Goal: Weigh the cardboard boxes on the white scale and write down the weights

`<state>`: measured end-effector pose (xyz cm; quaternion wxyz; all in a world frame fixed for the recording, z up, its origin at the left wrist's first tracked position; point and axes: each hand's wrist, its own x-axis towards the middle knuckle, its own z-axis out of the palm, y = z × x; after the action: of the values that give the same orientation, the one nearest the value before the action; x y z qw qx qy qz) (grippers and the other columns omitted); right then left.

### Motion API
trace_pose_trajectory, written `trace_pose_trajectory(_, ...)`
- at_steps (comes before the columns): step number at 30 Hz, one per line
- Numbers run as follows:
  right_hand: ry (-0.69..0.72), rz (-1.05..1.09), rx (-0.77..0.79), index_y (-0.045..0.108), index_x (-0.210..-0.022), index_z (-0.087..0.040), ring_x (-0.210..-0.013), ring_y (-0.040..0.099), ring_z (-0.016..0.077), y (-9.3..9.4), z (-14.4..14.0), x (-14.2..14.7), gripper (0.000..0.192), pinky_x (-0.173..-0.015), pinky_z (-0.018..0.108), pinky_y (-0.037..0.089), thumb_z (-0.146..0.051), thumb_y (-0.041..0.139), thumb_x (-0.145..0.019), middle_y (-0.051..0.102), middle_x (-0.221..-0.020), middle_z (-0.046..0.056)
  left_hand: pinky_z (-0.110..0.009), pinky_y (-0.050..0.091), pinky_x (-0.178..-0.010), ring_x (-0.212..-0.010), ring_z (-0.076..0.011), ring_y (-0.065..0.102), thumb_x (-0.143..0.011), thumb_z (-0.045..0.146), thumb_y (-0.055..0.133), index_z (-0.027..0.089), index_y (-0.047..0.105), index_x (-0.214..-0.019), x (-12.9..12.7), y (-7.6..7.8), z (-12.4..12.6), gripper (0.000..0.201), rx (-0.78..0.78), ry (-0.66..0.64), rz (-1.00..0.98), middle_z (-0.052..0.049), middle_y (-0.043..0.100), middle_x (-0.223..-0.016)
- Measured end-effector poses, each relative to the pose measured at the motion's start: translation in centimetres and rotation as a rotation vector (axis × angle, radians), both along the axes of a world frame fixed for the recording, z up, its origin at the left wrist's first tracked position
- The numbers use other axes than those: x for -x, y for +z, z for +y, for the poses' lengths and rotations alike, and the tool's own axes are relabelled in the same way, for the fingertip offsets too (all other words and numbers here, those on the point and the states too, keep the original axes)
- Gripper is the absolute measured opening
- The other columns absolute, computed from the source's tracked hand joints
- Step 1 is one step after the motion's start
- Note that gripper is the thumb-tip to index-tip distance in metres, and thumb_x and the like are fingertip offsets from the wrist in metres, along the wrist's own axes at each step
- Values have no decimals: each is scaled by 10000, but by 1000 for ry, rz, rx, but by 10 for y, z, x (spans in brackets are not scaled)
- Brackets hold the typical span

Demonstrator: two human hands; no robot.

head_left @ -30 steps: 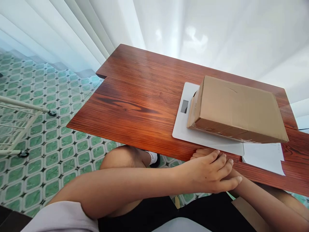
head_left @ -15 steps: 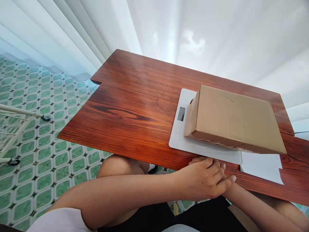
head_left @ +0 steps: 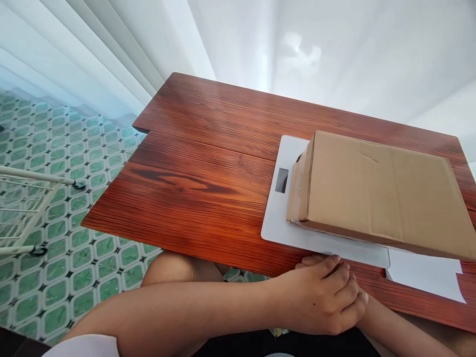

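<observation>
My left hand lies over my right hand at the table's near edge, its fingers curled together around it. Of my right hand only some fingers show; the rest is hidden beneath the left, so its grip cannot be made out. Just beyond both hands is a flat white scale with a small grey display. A closed brown cardboard box rests on the scale, covering most of it. White paper sticks out from under the box on the right.
The reddish-brown wooden table has a stepped left end. White curtains hang behind it. To the left, a cream wire rack on casters stands on the green tiled floor. My knee is under the near edge.
The view has shifted slightly, so the box and scale appear larger and farther right. My left fingers have drawn in closer together over my right hand.
</observation>
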<state>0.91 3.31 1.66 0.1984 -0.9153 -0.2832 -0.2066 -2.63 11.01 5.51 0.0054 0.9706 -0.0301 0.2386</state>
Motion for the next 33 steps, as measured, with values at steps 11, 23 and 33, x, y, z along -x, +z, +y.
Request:
trace_pose_trajectory(11, -305, -377, -20, 623, -1338, -259, -1085, 693, 394, -8, 39, 11, 443, -913, 540, 606, -186, 565, -906, 745, -1125, 129, -449, 497, -1036, -1172, -265, 643, -1014, 249, 433, 145, 678, -1252, 3, 7, 4, 358, 17, 11, -16, -119, 708, -1218)
trace_pose_trajectory(23, -56, -244, 181, 575, -1399, -142, -1080, 664, 507, 8, 11, 9, 601, -829, 621, 615, -293, 641, -821, 691, -1202, 245, -466, 474, -1065, -1183, -265, 638, -1017, 252, 426, 184, 689, -1250, 5, 7, -1, 358, 30, 49, 2, -97, 701, -1236)
trace_pose_trajectory(33, -111, -296, -19, 698, -1201, -296, -991, 716, 421, 15, 34, 15, 384, -869, 639, 588, -160, 567, -866, 745, -1058, 146, -450, 495, -1026, -1204, -272, 629, -1033, 266, 406, 189, 678, -1264, 3, -1, -6, 365, 14, 89, -37, -99, 691, -1254)
